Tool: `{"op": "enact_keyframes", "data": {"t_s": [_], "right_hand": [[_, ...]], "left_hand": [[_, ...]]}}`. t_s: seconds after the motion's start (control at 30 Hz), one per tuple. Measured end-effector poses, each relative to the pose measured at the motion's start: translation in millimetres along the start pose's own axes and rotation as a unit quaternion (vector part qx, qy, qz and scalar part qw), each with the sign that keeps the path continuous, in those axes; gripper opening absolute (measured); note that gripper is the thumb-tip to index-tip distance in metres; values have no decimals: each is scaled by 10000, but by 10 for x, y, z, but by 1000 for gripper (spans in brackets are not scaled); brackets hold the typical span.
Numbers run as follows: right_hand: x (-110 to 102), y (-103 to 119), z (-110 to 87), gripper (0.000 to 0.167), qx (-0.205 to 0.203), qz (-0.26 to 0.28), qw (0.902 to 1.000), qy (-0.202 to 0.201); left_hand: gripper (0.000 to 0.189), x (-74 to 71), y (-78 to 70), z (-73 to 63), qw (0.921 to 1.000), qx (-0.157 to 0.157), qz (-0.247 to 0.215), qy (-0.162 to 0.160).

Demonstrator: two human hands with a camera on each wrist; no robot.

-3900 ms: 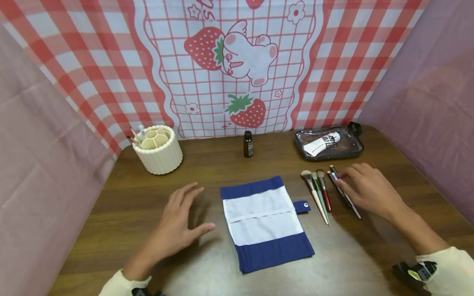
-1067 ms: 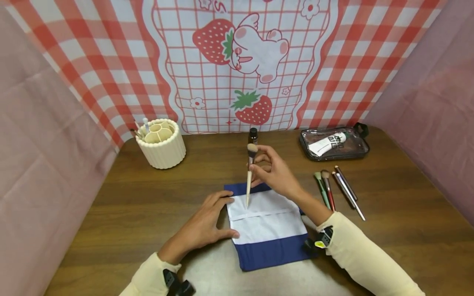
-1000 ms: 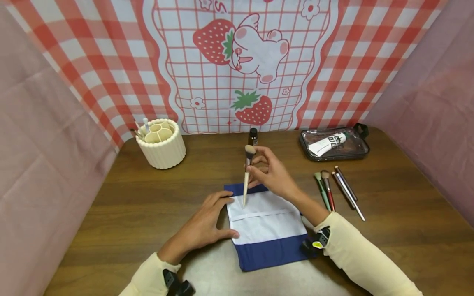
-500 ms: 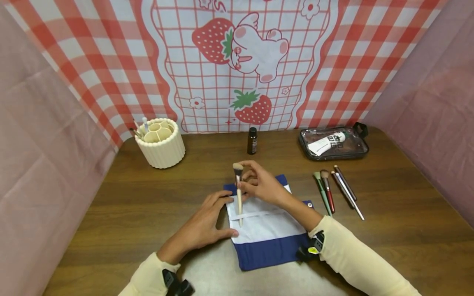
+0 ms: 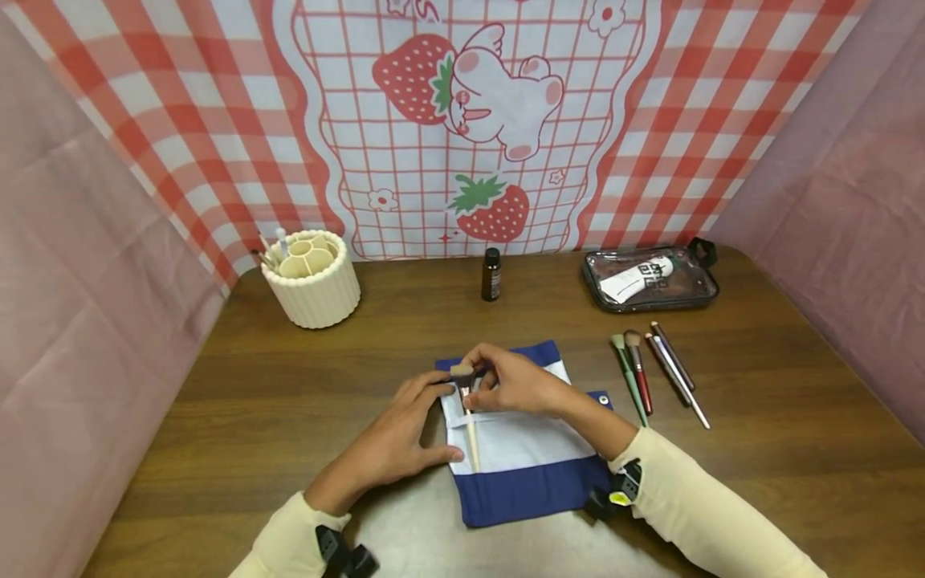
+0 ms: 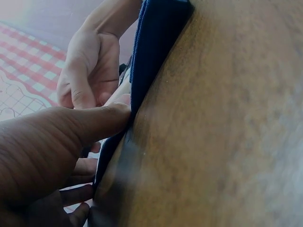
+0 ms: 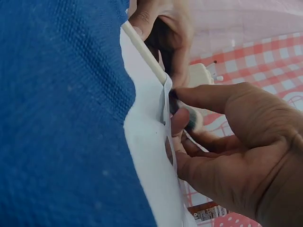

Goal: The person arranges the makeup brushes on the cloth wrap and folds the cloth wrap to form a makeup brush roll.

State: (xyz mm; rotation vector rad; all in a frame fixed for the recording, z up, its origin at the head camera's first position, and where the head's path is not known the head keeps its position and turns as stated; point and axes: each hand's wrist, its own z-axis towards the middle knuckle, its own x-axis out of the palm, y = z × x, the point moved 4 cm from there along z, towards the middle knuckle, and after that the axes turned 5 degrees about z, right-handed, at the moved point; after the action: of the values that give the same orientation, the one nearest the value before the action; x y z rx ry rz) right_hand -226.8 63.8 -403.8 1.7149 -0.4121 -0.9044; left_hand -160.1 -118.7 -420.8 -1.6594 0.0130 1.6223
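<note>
My right hand (image 5: 516,381) pinches a makeup brush (image 5: 473,445) with a cream handle and a soft two-tone head. The brush lies over the left part of a blue-and-white fabric brush roll (image 5: 527,490), its handle pointing toward me. In the right wrist view, the handle (image 7: 144,52) passes beneath the roll's thin white band (image 7: 167,101). My left hand (image 5: 393,437) rests along the roll's left edge with thumb and fingers spread. The left wrist view has the left thumb (image 6: 102,124) against the blue edge.
Right of the roll lie a green brush (image 5: 629,377), a red-handled brush (image 5: 640,373) and several slim brushes (image 5: 675,369). Behind stand a dark bottle (image 5: 491,277), a clear pouch (image 5: 686,285) with a white tube (image 5: 636,279), and a cream ribbed holder (image 5: 314,297).
The right hand took the cream-handled brush from the group at right, brought it over the roll, then slid it toward me past the band. The left hand came onto the roll's left edge.
</note>
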Motion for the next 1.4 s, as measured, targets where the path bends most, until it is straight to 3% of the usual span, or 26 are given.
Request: {"op": "enact_keyframes", "data": {"t_s": [0.33, 0.5, 0.57, 0.63, 0.73, 0.83, 0.93, 1.03, 1.13, 1.4], "right_hand": [[-46, 23, -59, 24, -143, -1348, 9907, 151], [-193, 67, -155, 23, -621, -1898, 9795, -266], [-325, 82, -216, 18, -699, -2349, 9667, -736], [-507, 94, -295, 13, -614, -2848, 9480, -1282], [-838, 71, -431, 10, -117, -3546, 9138, -1978], [-1162, 13, -598, 11, 515, -3892, 8916, -2255], [-1398, -55, -746, 12, 1062, -4109, 8786, -2187], [-1524, -113, -828, 20, 1337, -4238, 8720, -2054], [-1560, -184, -854, 23, 1447, -4225, 8722, -1994], [-1484, -320, -864, 18, 1356, -4237, 8714, -2070]], "left_hand": [[86, -1, 10, 15, 9999, -73, 37, 75], [86, 0, 5, 18, 9999, 76, 56, -42], [86, 0, 1, 18, 9999, 104, 56, -62], [86, -2, -2, 16, 9999, 79, 50, -53], [86, -8, -5, 15, 10000, 49, 50, -48], [86, -12, -7, 16, 10000, 48, 58, -48], [87, -12, -5, 17, 9999, 55, 85, -37], [87, -17, 0, 14, 9999, 26, 110, -13], [87, -18, 7, 12, 9999, -9, 150, 11], [85, -1, 13, 17, 9999, -34, 134, 70]]}}
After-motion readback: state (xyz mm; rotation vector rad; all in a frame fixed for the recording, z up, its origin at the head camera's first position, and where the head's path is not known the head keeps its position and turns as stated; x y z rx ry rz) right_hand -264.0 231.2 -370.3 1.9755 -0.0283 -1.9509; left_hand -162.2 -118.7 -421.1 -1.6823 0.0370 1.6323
